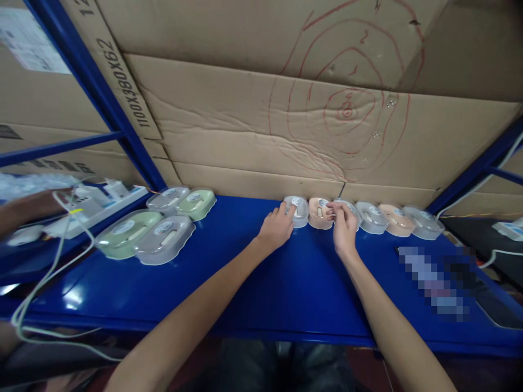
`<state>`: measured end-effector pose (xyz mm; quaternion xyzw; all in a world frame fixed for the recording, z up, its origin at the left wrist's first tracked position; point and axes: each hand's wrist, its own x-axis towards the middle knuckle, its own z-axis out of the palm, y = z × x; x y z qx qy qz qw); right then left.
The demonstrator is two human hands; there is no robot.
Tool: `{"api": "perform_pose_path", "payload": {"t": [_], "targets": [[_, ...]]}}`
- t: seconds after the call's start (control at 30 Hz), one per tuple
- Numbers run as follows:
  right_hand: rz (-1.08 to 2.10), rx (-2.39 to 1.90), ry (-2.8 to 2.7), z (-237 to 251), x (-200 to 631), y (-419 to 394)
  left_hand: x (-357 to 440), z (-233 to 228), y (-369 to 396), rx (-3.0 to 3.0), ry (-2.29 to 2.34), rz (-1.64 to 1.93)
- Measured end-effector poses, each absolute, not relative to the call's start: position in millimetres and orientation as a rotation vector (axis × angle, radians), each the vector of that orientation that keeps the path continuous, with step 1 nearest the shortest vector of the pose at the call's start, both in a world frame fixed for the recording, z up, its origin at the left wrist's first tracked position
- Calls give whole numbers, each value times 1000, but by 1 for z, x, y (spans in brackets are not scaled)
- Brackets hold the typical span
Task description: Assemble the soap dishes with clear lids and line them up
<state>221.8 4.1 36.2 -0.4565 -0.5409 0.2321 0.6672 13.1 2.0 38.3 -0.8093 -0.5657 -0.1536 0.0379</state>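
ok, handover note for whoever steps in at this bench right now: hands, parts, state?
Left hand: fingertips on the grey oval plastic case at the left end of the back row.
Right hand: fingers pinched at the grey case third along, beside the peach oval case.
Six cases line the cardboard wall; four larger green and grey cases lie apart at left on the blue table.

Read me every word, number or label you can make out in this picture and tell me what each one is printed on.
"1100X380X62": printed in black on the cardboard sheet behind the blue post.
"12": cut-off black digits on the same cardboard, at the top edge.
"2": red pen scrawl inside the drawn rings on the cardboard wall; other scribbles unreadable.
White paper label, upper left: too blurred.
Round stickers on the plastic cases by the hands: too small.
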Motion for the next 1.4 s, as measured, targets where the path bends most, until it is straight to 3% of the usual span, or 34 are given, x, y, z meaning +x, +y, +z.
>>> {"api": "perform_pose_path", "payload": {"t": [0.37,0.7,1.0,1.2,1.4], "targets": [[348,-1203,-1408,36,223,6,-31,55,-11,-2419,-1790,-605],[329,-1190,-1480,33,217,3,-165,66,7,-1639,-2459,24],[329,-1195,-1502,28,218,5,-114,58,-6,-1981,-2012,-333],[346,-1206,-1499,29,215,3,-81,58,-4,-1903,-2415,-392],[381,-1205,-1549,27,207,-1,-61,53,2,-1856,-2497,-450]]}}
